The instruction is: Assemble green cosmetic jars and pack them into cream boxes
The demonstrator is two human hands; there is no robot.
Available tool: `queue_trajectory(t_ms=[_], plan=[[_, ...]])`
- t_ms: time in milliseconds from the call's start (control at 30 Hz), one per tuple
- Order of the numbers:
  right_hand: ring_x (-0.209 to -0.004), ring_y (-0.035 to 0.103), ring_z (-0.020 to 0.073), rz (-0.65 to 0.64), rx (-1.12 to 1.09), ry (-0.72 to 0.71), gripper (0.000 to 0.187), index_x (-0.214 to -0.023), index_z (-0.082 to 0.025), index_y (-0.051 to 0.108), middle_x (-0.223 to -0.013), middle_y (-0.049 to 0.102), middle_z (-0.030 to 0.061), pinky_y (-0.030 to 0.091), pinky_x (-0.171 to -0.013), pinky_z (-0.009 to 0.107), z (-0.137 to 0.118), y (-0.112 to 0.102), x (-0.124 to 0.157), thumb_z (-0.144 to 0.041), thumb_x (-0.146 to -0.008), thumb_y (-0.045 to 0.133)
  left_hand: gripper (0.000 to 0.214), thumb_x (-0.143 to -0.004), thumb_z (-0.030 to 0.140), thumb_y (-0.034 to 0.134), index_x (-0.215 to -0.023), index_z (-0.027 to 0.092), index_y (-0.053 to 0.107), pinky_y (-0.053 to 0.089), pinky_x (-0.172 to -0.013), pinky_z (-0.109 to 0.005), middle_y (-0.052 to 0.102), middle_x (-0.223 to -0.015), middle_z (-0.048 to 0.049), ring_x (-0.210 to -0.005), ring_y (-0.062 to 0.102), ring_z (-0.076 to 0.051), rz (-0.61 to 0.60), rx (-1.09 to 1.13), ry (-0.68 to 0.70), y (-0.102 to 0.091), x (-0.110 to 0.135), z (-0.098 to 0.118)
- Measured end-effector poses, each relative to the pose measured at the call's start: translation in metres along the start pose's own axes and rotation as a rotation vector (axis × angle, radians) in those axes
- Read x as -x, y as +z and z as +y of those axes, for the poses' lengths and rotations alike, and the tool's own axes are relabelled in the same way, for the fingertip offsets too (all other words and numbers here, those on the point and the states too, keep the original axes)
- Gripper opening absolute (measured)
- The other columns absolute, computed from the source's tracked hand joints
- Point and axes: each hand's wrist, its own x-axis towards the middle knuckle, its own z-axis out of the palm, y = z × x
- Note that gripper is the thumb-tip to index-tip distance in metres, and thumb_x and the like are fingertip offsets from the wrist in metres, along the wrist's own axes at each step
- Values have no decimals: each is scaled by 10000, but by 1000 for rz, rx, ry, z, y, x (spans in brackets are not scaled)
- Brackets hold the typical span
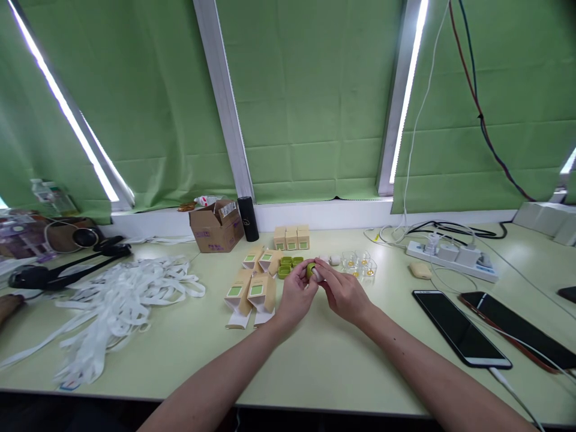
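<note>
Near the middle of the table, my left hand (297,290) pinches a small green round piece (310,270). The fingers of my right hand (344,292) close on a small white piece (317,276) pressed against the green one. What kind of parts these are is too small to tell. Just behind and left of my hands sit several square green holders (284,272). Small white cylinders (333,260) lie behind my right hand, beside several clear glass cups (360,263) with yellowish bottoms. To the left, open kraft boxes (261,290) with green labels lie with flaps out.
Closed kraft boxes (291,237) stand in a row at the back, near a brown carton (216,225) and a black cylinder (248,219). White straps (130,294) are heaped at left. Phones (461,327) and a power strip (452,259) with cables occupy the right. Another person's hand (9,306) shows at far left.
</note>
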Motion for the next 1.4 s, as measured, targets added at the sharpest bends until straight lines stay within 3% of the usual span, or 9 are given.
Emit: queue_trajectory(t_ms=[167, 333, 433, 933, 1267, 1400], plan=[[-1193, 724, 283, -15, -29, 48, 539, -1549, -168, 415, -1384, 674, 202, 672, -850, 376, 0, -2, 0, -101, -1020, 499, 445, -862, 386, 774, -1229, 156, 676, 550, -1056, -422, 733, -1249, -151, -1204, 679, -283, -47, 14, 1, -4, 0, 2], [-1249, 689, 285, -68, -45, 104, 505, -1526, -195, 455, -1381, 677, 181, 644, -961, 438, 0, -1, 3, -121, -1027, 475, 575, -828, 415, 820, -1313, 161, 643, 524, -1098, -437, 682, -1348, -172, -1263, 650, -303, -136, 27, -22, -7, 0, 1], [-1236, 693, 288, -75, -33, 107, 488, -1510, -186, 472, -1364, 684, 180, 648, -955, 446, -2, -1, 4, -122, -1026, 478, 642, -793, 406, 854, -1339, 159, 625, 519, -1103, -438, 671, -1365, -179, -1245, 659, -297, -138, -5, -54, -6, 1, -1], [-1164, 722, 290, -39, -42, 84, 572, -1582, -229, 410, -1317, 700, 175, 660, -912, 434, -4, -2, 1, -143, -1027, 520, 538, -854, 440, 794, -1289, 163, 640, 501, -1119, -428, 679, -1357, -163, -1279, 639, -286, -128, -6, -29, -9, -1, -5], [-1194, 704, 287, -50, -60, 105, 566, -1584, -239, 397, -1337, 683, 171, 652, -934, 444, -4, 0, 3, -149, -1035, 500, 512, -859, 428, 790, -1275, 160, 657, 540, -1058, -405, 712, -1272, -146, -1185, 676, -268, -110, -27, -27, -8, 0, -3], [-1226, 675, 306, -64, -148, 177, 607, -1597, -223, 325, -1369, 653, 177, 643, -946, 476, -5, -2, 2, -194, -1027, 532, 569, -852, 480, 786, -1293, 153, 635, 585, -963, -398, 747, -1159, -140, -1074, 723, -267, -124, 9, -57, -7, -1, -3]])
